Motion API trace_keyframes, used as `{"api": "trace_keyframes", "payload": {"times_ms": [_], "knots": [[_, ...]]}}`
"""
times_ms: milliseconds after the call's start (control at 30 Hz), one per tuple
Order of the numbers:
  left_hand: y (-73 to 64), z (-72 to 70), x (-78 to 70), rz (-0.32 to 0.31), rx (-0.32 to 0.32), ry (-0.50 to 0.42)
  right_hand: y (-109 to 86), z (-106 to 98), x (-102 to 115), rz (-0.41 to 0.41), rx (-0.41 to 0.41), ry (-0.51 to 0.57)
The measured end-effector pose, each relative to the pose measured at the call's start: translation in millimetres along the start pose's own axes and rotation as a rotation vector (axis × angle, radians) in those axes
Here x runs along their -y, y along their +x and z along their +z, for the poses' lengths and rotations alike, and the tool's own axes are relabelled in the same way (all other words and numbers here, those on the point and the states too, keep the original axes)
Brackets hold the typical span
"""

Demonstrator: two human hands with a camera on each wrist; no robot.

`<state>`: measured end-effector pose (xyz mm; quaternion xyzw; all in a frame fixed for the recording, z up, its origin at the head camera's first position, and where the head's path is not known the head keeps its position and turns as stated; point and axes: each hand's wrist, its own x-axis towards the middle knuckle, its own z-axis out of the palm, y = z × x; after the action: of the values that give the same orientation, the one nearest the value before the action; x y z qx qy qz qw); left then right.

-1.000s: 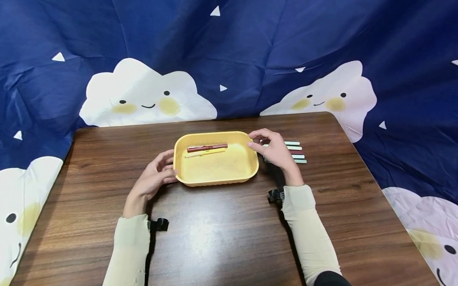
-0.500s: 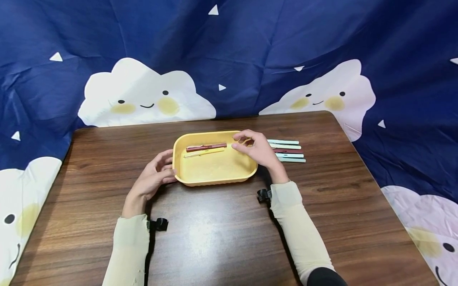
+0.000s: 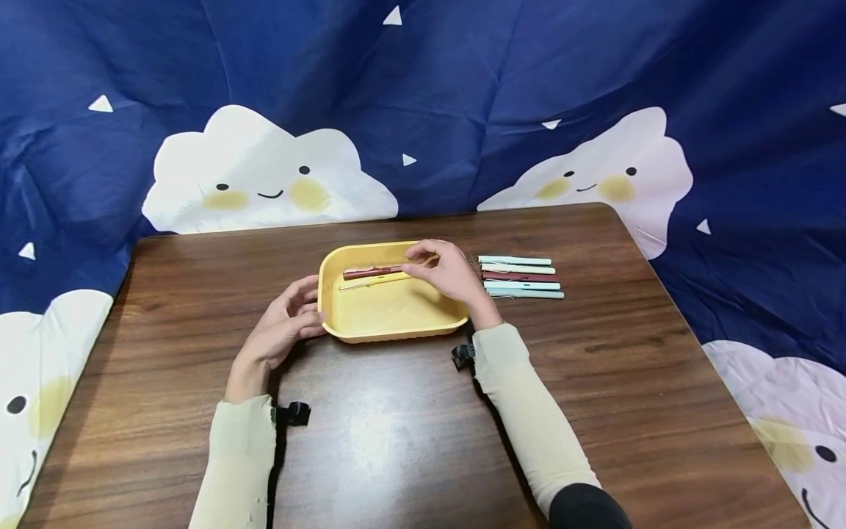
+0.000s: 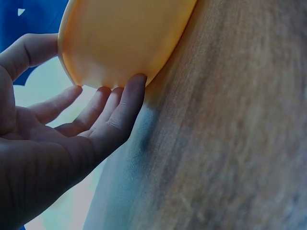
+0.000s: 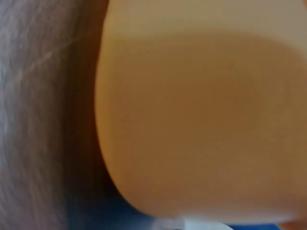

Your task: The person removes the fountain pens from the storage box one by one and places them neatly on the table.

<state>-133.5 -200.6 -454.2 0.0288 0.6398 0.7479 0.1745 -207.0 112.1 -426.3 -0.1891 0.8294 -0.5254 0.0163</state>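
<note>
A shallow yellow tray [image 3: 390, 312] with rounded corners stands on the wooden table. Inside lie a dark red pen [image 3: 366, 272] and a yellow pen [image 3: 370, 282], side by side. My left hand [image 3: 280, 323] holds the tray's left end, its fingertips spread along the wall; the left wrist view shows the fingers [image 4: 129, 103] touching its outside. Over the right part of the tray is my right hand [image 3: 444, 273], thumb and forefinger apart, overlapping the right end of the red pen. In the right wrist view, the tray [image 5: 201, 120] fills most of the frame.
To the right of the tray several capped pens [image 3: 522, 278] lie in a neat row, pale blue, whitish, dark red and teal. Behind the table [image 3: 595, 411] hangs a dark blue cloth [image 3: 449, 88] printed with white clouds.
My right hand has moved left, from the tray's right rim to over the pens inside it, uncovering the row of pens on the table. The left hand keeps its place on the tray.
</note>
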Motion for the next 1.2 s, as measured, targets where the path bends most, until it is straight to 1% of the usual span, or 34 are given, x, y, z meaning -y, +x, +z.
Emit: {"api": "trace_keyframes", "payload": {"times_ms": [100,200,433,733,967,1100,1200], "knots": [[0.0,0.0,-1.4,0.002,-0.001,0.000,5.2,6.0,-1.8,0.024,0.008,0.006],[-0.3,-0.2,-2.3,0.000,0.004,-0.002,9.3,10.4,-2.5,0.042,0.021,-0.019],[-0.9,-1.2,-2.8,-0.001,-0.001,-0.007,16.8,16.8,-2.8,0.058,0.095,-0.080],[1.3,-1.2,-1.6,0.000,0.000,0.003,16.4,16.2,-4.8,0.087,0.137,-0.166],[0.8,-2.1,-1.7,-0.001,-0.002,0.003,17.7,18.2,-6.9,0.112,0.202,-0.231],[0.3,-1.1,-1.9,-0.010,-0.003,0.000,17.1,19.0,-7.8,0.112,0.233,-0.271],[0.5,-0.9,-1.9,-0.009,0.003,0.000,16.7,19.5,-8.1,0.106,0.250,-0.321]]}}
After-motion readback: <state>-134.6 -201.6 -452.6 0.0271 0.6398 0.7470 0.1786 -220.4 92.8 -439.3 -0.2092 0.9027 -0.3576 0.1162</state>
